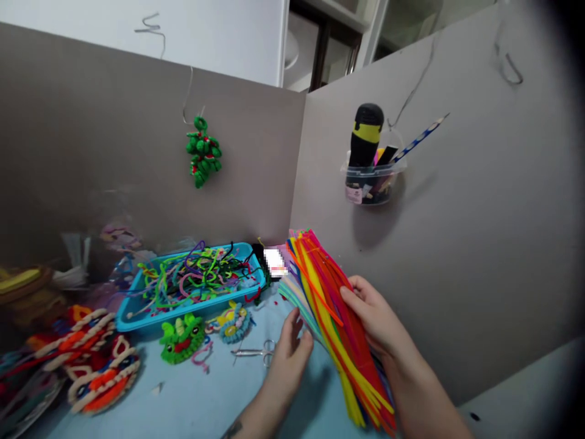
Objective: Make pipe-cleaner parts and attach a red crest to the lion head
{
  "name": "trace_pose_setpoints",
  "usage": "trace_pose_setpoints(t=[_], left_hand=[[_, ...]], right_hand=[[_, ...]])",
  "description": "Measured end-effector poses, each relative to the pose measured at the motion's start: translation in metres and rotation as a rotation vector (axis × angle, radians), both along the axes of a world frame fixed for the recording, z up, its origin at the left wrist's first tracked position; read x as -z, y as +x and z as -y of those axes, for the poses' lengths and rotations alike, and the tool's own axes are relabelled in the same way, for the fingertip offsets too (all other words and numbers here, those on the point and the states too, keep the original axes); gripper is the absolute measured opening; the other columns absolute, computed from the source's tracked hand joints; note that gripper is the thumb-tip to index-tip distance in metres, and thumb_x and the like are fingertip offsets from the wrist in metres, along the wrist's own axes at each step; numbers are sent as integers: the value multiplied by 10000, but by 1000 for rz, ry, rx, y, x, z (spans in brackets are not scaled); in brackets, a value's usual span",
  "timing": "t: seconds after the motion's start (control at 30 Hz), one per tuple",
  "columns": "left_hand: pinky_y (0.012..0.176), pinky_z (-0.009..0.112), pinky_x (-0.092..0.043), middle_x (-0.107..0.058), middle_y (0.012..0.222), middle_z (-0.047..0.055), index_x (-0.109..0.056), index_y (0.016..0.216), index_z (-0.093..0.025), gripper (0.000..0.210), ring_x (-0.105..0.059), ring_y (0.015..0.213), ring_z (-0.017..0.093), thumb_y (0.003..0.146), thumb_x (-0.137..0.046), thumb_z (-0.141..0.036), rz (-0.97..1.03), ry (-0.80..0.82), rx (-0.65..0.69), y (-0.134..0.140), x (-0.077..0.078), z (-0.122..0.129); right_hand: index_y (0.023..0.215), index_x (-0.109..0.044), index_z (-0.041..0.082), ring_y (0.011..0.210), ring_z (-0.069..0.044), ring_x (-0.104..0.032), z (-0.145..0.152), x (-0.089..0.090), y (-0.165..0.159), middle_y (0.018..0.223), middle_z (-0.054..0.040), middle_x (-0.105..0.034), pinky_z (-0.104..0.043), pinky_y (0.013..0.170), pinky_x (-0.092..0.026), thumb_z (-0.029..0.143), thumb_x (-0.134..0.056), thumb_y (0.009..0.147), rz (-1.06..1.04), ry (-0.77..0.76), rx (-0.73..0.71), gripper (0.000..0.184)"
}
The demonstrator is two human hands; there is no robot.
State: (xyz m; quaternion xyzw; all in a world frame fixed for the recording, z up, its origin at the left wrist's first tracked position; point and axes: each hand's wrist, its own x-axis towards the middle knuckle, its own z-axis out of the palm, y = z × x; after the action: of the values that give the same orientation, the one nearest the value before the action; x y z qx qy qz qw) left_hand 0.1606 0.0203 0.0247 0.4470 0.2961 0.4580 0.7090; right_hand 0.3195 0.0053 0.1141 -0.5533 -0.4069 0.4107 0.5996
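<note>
A thick bundle of pipe cleaners (329, 305), mostly red, yellow and orange, slants above the table's right side. My right hand (377, 317) is closed around the bundle from the right, thumb on top. To the left of it, my left hand (291, 347) is open, thumb and fingers apart, with nothing in it. Pale green and blue pipe cleaners (299, 302) show beyond the left fingertips. Scissors (256, 352) lie just left of that hand, their handles partly hidden by it.
A blue basket (192, 310) of loose pipe cleaners stands at the back. In front lie a green animal-head craft (181, 340) and a light-blue one (235, 323); orange-and-white crafts (103, 378) sit left. A green ornament (203, 152) and a clear tub (372, 186) hang from the partitions.
</note>
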Motion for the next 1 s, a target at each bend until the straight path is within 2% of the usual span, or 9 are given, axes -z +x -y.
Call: trace_pose_setpoints(t=[0.1, 0.2, 0.37, 0.53, 0.6, 0.7, 0.77, 0.87, 1.0], left_hand=[[1041, 431, -339, -388, 1439, 122, -465, 1300, -224, 680, -376, 1296, 317, 712, -674, -495, 242, -6, 72, -18, -18, 7], [969, 430, -413, -546, 1296, 142, -494, 1261, -200, 652, -503, 1185, 322, 697, -710, -444, 312, -90, 62, -34, -28, 14], [854, 370, -487, -667, 1074, 119, -515, 1176, -161, 597, -642, 946, 253, 653, -765, -301, 220, -223, -256, -70, -30, 15], [658, 294, -517, -680, 929, 72, -514, 1100, -166, 536, -647, 723, 184, 643, -762, -295, 102, -230, -422, -120, -28, 8], [671, 290, -515, -678, 941, 81, -506, 1097, -162, 529, -646, 741, 184, 646, -757, -278, 71, -224, -463, -134, -28, 7], [746, 315, -512, -668, 1019, 111, -483, 1142, -164, 557, -652, 850, 218, 656, -742, -253, 85, -185, -477, -142, -26, 10], [805, 331, -501, -653, 1082, 127, -472, 1180, -175, 606, -640, 944, 246, 644, -747, -243, 95, -153, -488, -142, -24, 12], [851, 331, -488, -647, 1109, 133, -500, 1170, -178, 622, -616, 1022, 271, 616, -771, -252, 38, -132, -519, -143, -19, 14], [771, 322, -525, -672, 1060, 131, -518, 1139, -163, 609, -650, 938, 273, 609, -788, -295, 47, -197, -489, -154, -16, 16]], right_hand=[[725, -440, 217, 556, -117, -518, -6, 1, -33, 664, 41, -564, -228, 541, -423, 469, -669, 710, -18, 1, -109, 341], [715, -445, 215, 580, -128, -529, -15, 11, -70, 662, 38, -560, -243, 568, -437, 469, -657, 714, -49, 9, -206, 332], [770, -534, 190, 664, -144, -555, -30, 35, -113, 720, 15, -582, -262, 637, -451, 479, -602, 761, 26, 65, -337, 298], [910, -594, 176, 831, -191, -580, -30, 45, -130, 873, -43, -621, -299, 711, -457, 372, -532, 816, 241, 106, -343, 226], [899, -598, 180, 824, -188, -572, -22, 42, -143, 877, -50, -612, -297, 713, -447, 309, -508, 829, 366, 190, -309, 172], [886, -607, 190, 786, -169, -546, -13, 34, -171, 863, -43, -578, -274, 693, -432, 206, -501, 813, 539, 324, -363, 129], [889, -593, 191, 780, -169, -530, -12, 29, -192, 857, -36, -560, -271, 687, -420, 163, -553, 756, 645, 316, -389, 142], [750, -543, 191, 703, -159, -497, -22, 26, -214, 764, -11, -533, -262, 628, -382, 148, -563, 716, 755, 255, -364, 58], [647, -460, 198, 560, -123, -447, -40, 20, -200, 599, 33, -459, -226, 523, -352, 270, -520, 767, 481, 185, -394, 152]])
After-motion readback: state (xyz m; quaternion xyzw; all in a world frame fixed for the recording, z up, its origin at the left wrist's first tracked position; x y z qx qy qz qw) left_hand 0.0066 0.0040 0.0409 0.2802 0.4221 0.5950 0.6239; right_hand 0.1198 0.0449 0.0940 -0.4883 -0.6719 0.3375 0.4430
